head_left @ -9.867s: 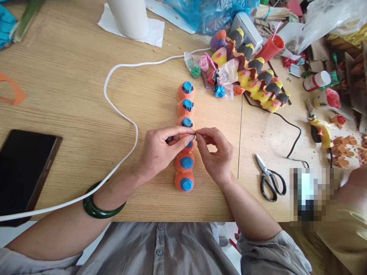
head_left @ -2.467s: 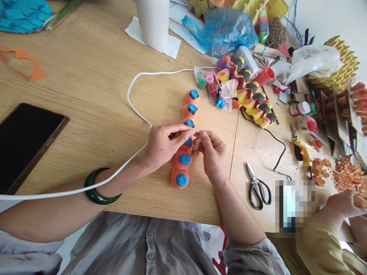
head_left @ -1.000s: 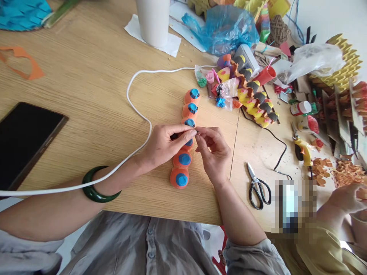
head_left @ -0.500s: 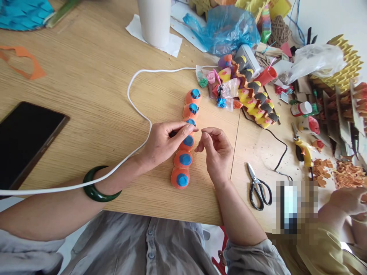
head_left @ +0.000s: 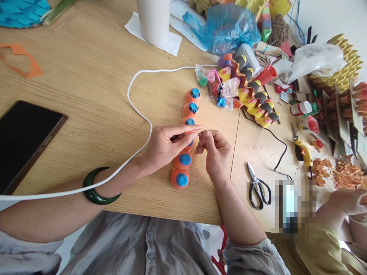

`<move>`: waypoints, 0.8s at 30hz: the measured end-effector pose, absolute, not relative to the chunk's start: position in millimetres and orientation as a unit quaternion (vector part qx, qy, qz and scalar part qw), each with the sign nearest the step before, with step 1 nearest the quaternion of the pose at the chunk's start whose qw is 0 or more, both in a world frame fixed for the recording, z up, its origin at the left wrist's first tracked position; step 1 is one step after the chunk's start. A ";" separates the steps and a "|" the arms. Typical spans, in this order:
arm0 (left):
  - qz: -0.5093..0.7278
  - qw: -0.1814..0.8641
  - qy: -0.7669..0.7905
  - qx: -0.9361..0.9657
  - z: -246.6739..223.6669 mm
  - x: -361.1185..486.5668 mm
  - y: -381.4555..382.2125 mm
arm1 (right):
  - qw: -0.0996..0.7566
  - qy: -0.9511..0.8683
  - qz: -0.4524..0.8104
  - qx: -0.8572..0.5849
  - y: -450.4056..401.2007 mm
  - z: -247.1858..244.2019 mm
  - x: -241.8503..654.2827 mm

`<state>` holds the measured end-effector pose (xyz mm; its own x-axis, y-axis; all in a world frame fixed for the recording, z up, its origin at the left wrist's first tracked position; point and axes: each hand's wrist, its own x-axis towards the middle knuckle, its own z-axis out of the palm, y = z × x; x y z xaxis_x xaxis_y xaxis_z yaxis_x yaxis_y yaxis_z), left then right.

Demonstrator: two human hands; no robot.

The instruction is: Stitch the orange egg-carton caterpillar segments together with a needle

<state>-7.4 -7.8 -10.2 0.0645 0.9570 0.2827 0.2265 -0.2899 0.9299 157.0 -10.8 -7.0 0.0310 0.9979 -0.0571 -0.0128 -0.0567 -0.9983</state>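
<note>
An orange row of bumps [head_left: 183, 158] topped with blue discs lies on the wooden table. The two discs at its far end carry small black pieces. Above its middle is my left hand [head_left: 163, 147], its fingers stretched to the right and a dark lump partly visible between thumb and palm. Right of the row, my right hand [head_left: 216, 149] pinches a tiny dark bit between thumb and forefinger, close to the left fingertips. My left fingers hide part of the middle bumps.
Black-handled scissors [head_left: 258, 189] lie to the right. A white cable [head_left: 129, 91] curves across the table and over my left forearm. A tablet [head_left: 27, 141] is at left, a white cup [head_left: 155, 21] at the back. Another person's hand [head_left: 348, 200] shows at far right.
My left fingers have straightened and reached slightly further right. The right fingertips have closed together near them.
</note>
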 end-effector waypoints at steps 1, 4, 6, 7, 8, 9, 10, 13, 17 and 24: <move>0.498 0.369 0.466 0.631 -10.4 -7.2 -7.9 | 0.496 -0.476 0.509 -0.518 -10.8 -7.2 156.8; 0.498 0.383 0.459 0.629 -11.0 -6.6 -7.5 | 0.498 -0.475 0.517 -0.509 -11.2 -6.9 155.6; 0.498 0.390 0.456 0.626 -11.5 -6.4 -7.1 | 0.497 -0.473 0.526 -0.503 -11.6 -6.3 154.8; 0.498 0.393 0.457 0.623 -11.6 -6.4 -6.9 | 0.494 -0.475 0.528 -0.502 -11.7 -6.1 154.5; 0.499 0.393 0.459 0.621 -11.7 -6.3 -6.7 | 0.490 -0.477 0.530 -0.501 -11.8 -5.9 154.3; 0.500 0.393 0.461 0.619 -11.6 -6.2 -6.4 | 0.485 -0.481 0.531 -0.501 -11.9 -5.9 154.2; 0.501 0.392 0.464 0.617 -11.4 -6.1 -6.2 | 0.480 -0.486 0.530 -0.502 -11.9 -5.9 154.2; 0.508 0.380 0.465 0.618 -10.3 -5.8 -5.4 | 0.469 -0.499 0.533 -0.497 -11.6 -6.7 154.4; 0.517 0.369 0.457 0.623 -10.4 -5.4 -5.3 | 0.470 -0.501 0.546 -0.480 -10.9 -8.2 154.8; 0.501 0.369 0.458 0.634 -11.2 -6.5 -6.6 | 0.502 -0.453 0.554 -0.485 -8.6 -9.2 155.6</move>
